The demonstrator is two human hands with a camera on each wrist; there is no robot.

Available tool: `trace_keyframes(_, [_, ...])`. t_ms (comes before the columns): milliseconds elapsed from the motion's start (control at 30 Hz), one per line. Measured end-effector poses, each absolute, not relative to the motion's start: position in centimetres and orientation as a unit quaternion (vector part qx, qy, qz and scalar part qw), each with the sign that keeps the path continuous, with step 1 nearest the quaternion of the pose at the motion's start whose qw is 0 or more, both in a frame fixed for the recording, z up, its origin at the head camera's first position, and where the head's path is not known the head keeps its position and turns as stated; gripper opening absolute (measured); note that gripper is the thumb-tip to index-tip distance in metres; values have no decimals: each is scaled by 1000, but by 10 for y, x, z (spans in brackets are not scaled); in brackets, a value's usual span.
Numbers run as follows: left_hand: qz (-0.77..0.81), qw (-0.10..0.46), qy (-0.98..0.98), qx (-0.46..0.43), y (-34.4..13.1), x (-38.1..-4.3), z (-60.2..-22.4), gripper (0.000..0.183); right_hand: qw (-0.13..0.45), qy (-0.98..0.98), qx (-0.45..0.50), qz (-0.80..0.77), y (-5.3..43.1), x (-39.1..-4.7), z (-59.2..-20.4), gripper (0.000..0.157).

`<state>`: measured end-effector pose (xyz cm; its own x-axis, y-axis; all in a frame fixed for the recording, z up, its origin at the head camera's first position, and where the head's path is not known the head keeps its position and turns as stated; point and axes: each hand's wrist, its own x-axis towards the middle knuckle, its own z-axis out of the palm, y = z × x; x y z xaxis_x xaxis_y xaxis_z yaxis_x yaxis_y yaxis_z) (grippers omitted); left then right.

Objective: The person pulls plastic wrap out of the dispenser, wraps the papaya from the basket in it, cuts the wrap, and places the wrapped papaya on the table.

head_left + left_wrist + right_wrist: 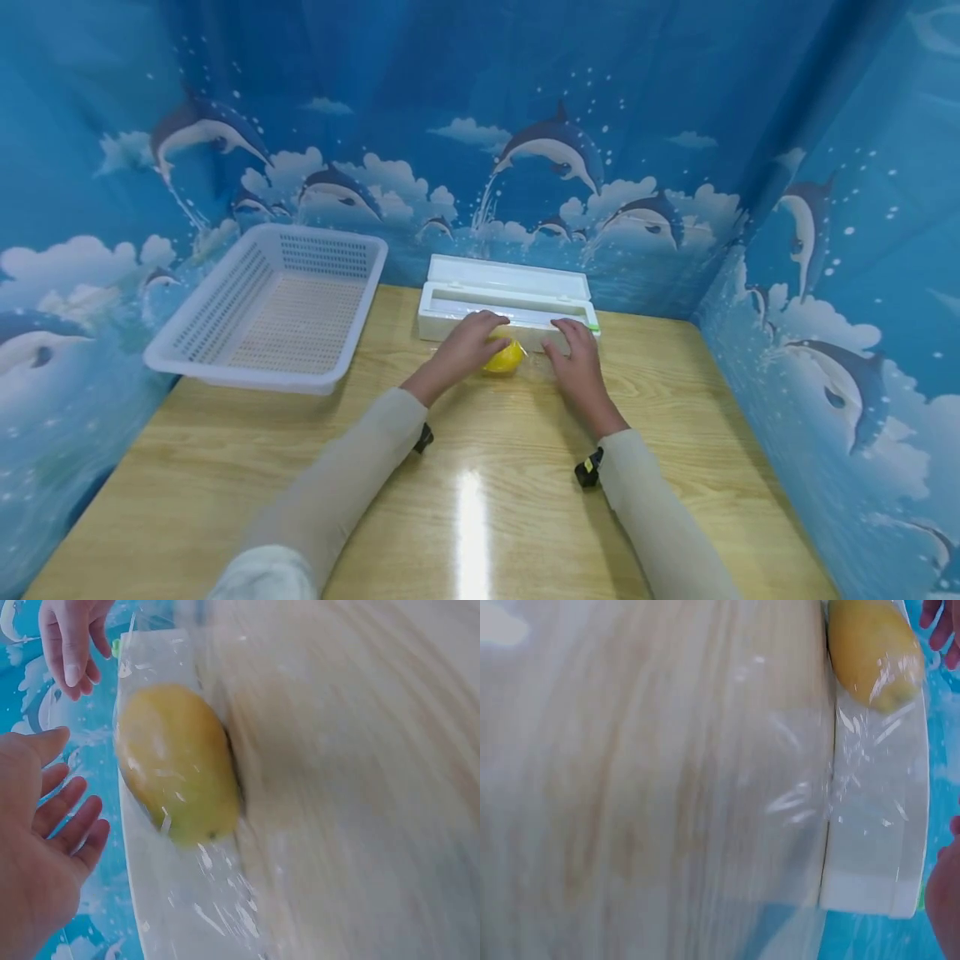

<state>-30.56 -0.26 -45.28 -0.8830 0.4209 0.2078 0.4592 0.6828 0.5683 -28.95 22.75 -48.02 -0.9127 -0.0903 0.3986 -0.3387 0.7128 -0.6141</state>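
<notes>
A yellow mango [506, 358] lies on the table in front of a long white cling film box [433, 325], whose lid [510, 275] stands raised. Clear cling film [225, 915] covers the mango and spreads over the table around it. My left hand [471, 343] is close over the mango's left side, fingers loosely bent and apart from it in the left wrist view. To the right of the mango, my right hand [579, 371] hovers near the box's front with its fingers relaxed. Only part of the right hand [946, 900] shows in its own wrist view.
A white plastic basket [341, 350] with slotted sides stands at the table's back left. Blue dolphin-print curtains [420, 100] hang behind and to the right, close to the edges of the wooden table [390, 517]. A small green piece [593, 327] marks the box's right end.
</notes>
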Motion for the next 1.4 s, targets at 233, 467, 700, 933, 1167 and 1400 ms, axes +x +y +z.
trace_keyframes(233, [-329,26,-902,-280,30,-315,-440,41,217,-887,77,400,253,-294,-481,48])
trace_keyframes(467, [-324,34,-894,-308,52,-327,-435,40,202,-885,50,417,270,-304,-486,56])
trace_keyframes(700, [-323,32,-889,-324,68,-334,-437,37,193,-885,44,423,275,-308,-489,58])
trace_keyframes(933, [-315,31,-890,-328,81,-338,-438,35,178,-880,18,439,277,-311,-491,60])
trace_keyframes(1167, [-320,25,-888,-329,97,-342,-439,32,161,-857,-8,490,281,-317,-494,66])
trace_keyframes(1400, [-327,10,-891,-316,110,-350,-443,32,122,-849,-27,513,283,-323,-501,70])
